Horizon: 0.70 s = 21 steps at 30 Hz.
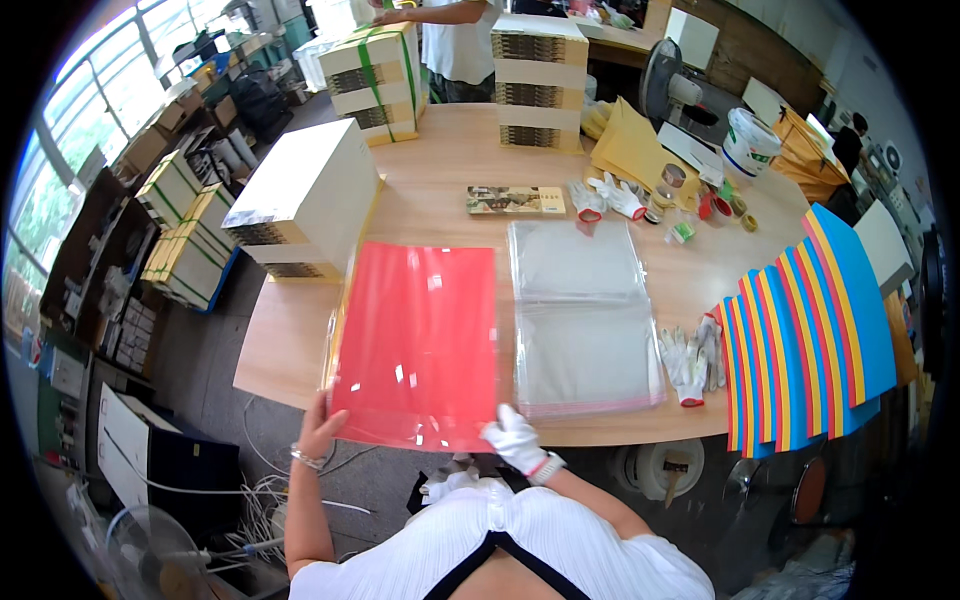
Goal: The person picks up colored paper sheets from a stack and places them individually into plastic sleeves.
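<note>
A large red sheet (420,340), glossy as if inside a clear plastic sleeve, is spread at the front left of the table. My left hand (320,425), bare with a bracelet at the wrist, grips its lower left corner, thumb on top. At the lower right corner my right hand (515,440), in a white glove, closes on the edge. The near end of the sheet reaches past the table's edge. Just right of it lies a stack of clear plastic bags (580,320). A yellow-edged layer (333,345) shows along the sheet's left side.
White-wrapped stacks (310,190) stand at the back left. Fanned blue, yellow and red sheets (810,330) cover the right end. Work gloves (688,365), tape rolls (672,177), a white bucket (750,140) and a small box (515,200) lie about. Another person (460,45) stands behind the table.
</note>
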Each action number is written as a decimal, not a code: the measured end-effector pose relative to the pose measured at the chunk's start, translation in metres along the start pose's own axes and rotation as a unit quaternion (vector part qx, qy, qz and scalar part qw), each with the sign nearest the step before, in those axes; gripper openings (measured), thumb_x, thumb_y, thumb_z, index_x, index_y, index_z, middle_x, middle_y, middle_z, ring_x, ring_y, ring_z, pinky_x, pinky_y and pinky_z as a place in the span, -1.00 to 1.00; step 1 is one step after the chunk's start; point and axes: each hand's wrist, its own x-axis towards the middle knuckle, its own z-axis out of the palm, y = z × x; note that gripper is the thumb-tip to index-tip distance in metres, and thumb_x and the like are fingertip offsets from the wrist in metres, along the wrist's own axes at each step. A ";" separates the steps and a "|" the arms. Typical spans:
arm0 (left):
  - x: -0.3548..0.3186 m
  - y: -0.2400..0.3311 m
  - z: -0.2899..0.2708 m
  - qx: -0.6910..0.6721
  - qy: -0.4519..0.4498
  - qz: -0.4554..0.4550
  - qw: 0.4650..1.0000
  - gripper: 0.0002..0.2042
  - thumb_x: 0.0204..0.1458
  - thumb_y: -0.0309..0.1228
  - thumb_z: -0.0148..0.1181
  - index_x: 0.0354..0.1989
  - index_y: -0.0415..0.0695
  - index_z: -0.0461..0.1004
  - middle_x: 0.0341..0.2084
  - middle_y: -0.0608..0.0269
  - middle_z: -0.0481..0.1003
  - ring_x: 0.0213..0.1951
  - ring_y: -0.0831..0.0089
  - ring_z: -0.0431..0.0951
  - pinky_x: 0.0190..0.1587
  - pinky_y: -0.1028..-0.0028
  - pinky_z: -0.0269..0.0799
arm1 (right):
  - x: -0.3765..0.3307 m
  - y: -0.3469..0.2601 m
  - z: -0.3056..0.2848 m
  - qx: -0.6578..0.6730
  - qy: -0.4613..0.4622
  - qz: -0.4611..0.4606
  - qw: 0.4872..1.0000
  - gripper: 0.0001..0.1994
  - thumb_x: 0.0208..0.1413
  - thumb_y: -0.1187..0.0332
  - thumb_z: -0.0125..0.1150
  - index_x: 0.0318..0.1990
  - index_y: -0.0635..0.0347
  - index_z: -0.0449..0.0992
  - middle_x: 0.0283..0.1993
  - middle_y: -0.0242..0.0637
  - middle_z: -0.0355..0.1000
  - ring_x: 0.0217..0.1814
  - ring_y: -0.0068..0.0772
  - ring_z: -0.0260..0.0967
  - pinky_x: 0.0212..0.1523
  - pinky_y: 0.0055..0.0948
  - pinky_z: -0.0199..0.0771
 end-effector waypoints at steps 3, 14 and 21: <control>0.014 -0.051 -0.065 0.125 0.047 0.006 0.991 -0.52 -0.01 -0.47 0.06 0.11 -0.29 0.12 -0.02 0.11 0.28 0.07 0.42 0.22 0.01 0.48 0.24 | 0.034 -0.025 0.048 -0.052 -0.095 0.036 0.993 -0.57 -0.07 -0.05 -0.01 -0.34 0.20 0.29 -0.40 0.03 0.40 -0.29 0.10 0.35 -0.28 -0.07 0.27; 0.038 -0.165 -0.120 0.274 0.101 0.070 0.954 -0.54 -0.03 -0.50 -0.02 0.10 -0.32 0.15 0.08 -0.07 0.20 0.08 0.16 0.26 0.09 0.31 0.19 | 0.046 -0.032 0.043 -0.108 -0.169 -0.018 0.980 -0.61 0.00 0.01 -0.08 -0.29 0.18 0.33 -0.31 0.00 0.41 -0.24 0.01 0.37 -0.25 -0.14 0.30; 0.115 -0.039 0.014 0.228 0.090 0.089 0.965 -0.56 0.09 -0.29 -0.13 0.09 -0.29 0.17 0.02 -0.04 0.26 -0.03 0.15 0.34 0.01 0.31 0.28 | -0.046 0.004 -0.147 -0.080 0.147 -0.003 0.986 -0.86 -0.02 0.28 0.02 -0.36 0.08 0.43 -0.46 -0.16 0.41 -0.37 -0.17 0.42 -0.40 -0.29 0.37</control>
